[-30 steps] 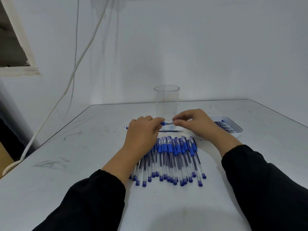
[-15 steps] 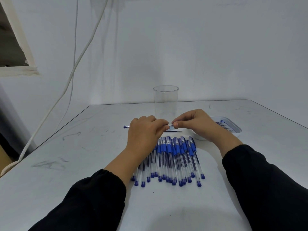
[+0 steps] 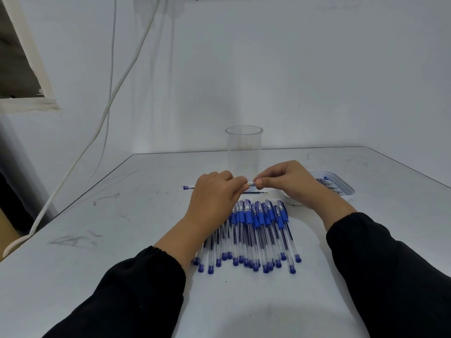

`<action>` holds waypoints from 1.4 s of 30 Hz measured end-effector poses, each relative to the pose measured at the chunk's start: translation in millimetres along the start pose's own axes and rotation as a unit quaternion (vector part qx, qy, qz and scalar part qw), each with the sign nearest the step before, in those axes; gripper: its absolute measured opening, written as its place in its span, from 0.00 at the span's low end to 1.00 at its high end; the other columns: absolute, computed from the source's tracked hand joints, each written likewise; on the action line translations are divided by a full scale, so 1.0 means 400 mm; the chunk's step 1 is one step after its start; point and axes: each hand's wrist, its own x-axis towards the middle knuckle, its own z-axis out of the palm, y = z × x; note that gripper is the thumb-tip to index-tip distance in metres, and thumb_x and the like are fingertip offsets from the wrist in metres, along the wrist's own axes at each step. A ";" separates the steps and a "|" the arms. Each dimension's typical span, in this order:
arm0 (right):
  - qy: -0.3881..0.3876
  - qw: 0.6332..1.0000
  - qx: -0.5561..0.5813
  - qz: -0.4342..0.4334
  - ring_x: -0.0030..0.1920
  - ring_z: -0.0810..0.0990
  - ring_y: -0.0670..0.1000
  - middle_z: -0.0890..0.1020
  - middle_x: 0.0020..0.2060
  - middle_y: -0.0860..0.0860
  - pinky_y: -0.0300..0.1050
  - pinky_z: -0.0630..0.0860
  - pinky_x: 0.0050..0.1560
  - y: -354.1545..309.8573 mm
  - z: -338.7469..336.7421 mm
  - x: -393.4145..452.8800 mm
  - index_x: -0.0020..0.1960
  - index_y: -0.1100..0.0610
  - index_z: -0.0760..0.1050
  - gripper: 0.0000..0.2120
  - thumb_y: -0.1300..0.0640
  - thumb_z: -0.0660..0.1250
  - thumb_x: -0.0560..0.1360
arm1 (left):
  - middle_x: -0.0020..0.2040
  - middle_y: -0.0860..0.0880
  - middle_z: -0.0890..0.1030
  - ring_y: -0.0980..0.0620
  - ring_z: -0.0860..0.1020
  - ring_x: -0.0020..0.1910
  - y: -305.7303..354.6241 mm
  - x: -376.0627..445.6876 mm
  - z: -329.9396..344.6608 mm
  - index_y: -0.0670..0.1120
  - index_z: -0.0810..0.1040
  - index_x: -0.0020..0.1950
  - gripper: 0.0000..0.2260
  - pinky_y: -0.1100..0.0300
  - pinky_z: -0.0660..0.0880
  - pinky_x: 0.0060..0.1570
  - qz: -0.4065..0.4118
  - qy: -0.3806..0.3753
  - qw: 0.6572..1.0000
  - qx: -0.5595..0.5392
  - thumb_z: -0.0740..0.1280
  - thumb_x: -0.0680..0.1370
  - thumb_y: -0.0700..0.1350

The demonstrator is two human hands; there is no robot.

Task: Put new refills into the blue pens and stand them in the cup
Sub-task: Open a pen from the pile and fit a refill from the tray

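While the cup (image 3: 244, 150) stands on the table (image 3: 146, 215), the left hand (image 3: 214, 191) and right hand (image 3: 285, 184) pinch one pen (image 3: 251, 183) between them just in front of it. A loose refill (image 3: 256, 192) lies below. Nearer lies the pen pile (image 3: 253, 235); a tray (image 3: 341, 189) sits right of the cup.

White wall (image 3: 292, 69), scuffed white table (image 3: 122, 215), hanging cable (image 3: 114, 93)
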 end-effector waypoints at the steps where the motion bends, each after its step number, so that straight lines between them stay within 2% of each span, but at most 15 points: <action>1: -0.001 1.000 0.001 0.000 0.41 0.81 0.39 0.85 0.36 0.48 0.34 0.71 0.49 0.000 0.001 0.000 0.44 0.57 0.85 0.03 0.61 0.73 0.71 | 0.31 0.50 0.76 0.50 0.70 0.28 0.000 0.000 0.000 0.48 0.81 0.49 0.16 0.59 0.63 0.30 0.001 -0.002 1.000 0.000 0.56 0.79 0.53; 10: 0.001 1.000 0.010 -0.006 0.42 0.82 0.40 0.86 0.38 0.51 0.37 0.72 0.53 -0.002 0.002 0.000 0.43 0.55 0.85 0.03 0.61 0.73 0.71 | 0.32 0.49 0.75 0.49 0.69 0.27 0.002 0.002 -0.007 0.45 0.81 0.48 0.16 0.58 0.65 0.28 0.011 -0.002 1.000 -0.008 0.56 0.80 0.50; 13: 0.003 1.000 0.012 -0.009 0.43 0.82 0.42 0.86 0.38 0.52 0.38 0.73 0.55 -0.002 0.004 0.002 0.42 0.55 0.84 0.03 0.61 0.73 0.71 | 0.32 0.49 0.75 0.50 0.68 0.27 0.004 0.002 -0.007 0.45 0.81 0.48 0.16 0.59 0.62 0.29 0.009 -0.003 1.000 0.003 0.56 0.80 0.50; 20: 0.012 1.000 0.020 -0.012 0.43 0.82 0.41 0.86 0.39 0.52 0.36 0.71 0.54 -0.007 0.006 0.001 0.43 0.57 0.84 0.02 0.61 0.73 0.71 | 0.31 0.50 0.75 0.50 0.67 0.27 0.005 0.009 -0.004 0.45 0.80 0.46 0.15 0.59 0.61 0.31 -0.001 0.012 1.000 0.005 0.57 0.79 0.50; 24: 0.013 0.999 0.046 -0.004 0.40 0.82 0.44 0.85 0.40 0.52 0.38 0.73 0.47 -0.008 0.005 -0.003 0.48 0.59 0.83 0.05 0.58 0.70 0.75 | 0.33 0.50 0.77 0.49 0.71 0.29 0.001 0.015 -0.007 0.47 0.80 0.48 0.14 0.58 0.64 0.32 -0.025 0.009 1.000 0.008 0.57 0.79 0.52; 27: 0.019 0.994 0.104 0.017 0.43 0.85 0.51 0.86 0.42 0.57 0.42 0.76 0.42 -0.012 0.016 -0.002 0.49 0.59 0.81 0.05 0.60 0.70 0.74 | 0.37 0.51 0.80 0.48 0.75 0.33 0.000 0.021 -0.018 0.48 0.80 0.51 0.15 0.55 0.69 0.36 -0.031 0.009 0.999 0.020 0.57 0.79 0.54; 30: 0.068 0.982 0.175 -0.004 0.43 0.85 0.54 0.85 0.41 0.57 0.43 0.80 0.41 -0.026 0.020 0.003 0.48 0.61 0.81 0.04 0.64 0.70 0.74 | 0.41 0.50 0.82 0.46 0.77 0.38 -0.008 0.022 -0.028 0.47 0.79 0.57 0.15 0.54 0.70 0.40 -0.047 0.019 0.998 0.046 0.62 0.77 0.54; 32: 0.117 0.968 0.218 -0.033 0.42 0.85 0.54 0.85 0.39 0.56 0.43 0.81 0.42 -0.036 0.013 0.006 0.48 0.60 0.80 0.04 0.66 0.69 0.74 | 0.48 0.48 0.82 0.43 0.76 0.47 -0.012 0.021 -0.035 0.45 0.76 0.63 0.19 0.52 0.70 0.44 -0.096 0.014 0.994 0.058 0.67 0.76 0.53; 35: 0.196 0.946 0.252 -0.066 0.41 0.85 0.53 0.85 0.37 0.55 0.43 0.82 0.44 -0.047 -0.001 0.013 0.47 0.59 0.80 0.06 0.68 0.68 0.74 | 0.65 0.47 0.73 0.45 0.65 0.63 -0.013 0.031 -0.044 0.47 0.66 0.72 0.26 0.53 0.64 0.58 -0.210 -0.026 0.977 0.017 0.63 0.77 0.57; 37: 0.257 0.929 0.253 -0.089 0.41 0.85 0.52 0.84 0.39 0.55 0.42 0.81 0.44 -0.056 -0.010 0.020 0.47 0.57 0.80 0.07 0.68 0.68 0.75 | 0.68 0.48 0.69 0.48 0.61 0.67 -0.012 0.042 -0.043 0.48 0.62 0.74 0.28 0.55 0.60 0.63 -0.244 -0.033 0.969 0.005 0.61 0.78 0.59; 42: 0.396 0.870 0.237 -0.172 0.44 0.85 0.53 0.84 0.44 0.55 0.45 0.80 0.46 -0.110 -0.050 0.043 0.47 0.54 0.79 0.08 0.65 0.67 0.74 | 0.72 0.47 0.65 0.47 0.58 0.71 -0.001 0.073 -0.020 0.46 0.59 0.75 0.32 0.54 0.59 0.66 -0.286 -0.099 0.952 -0.042 0.61 0.77 0.60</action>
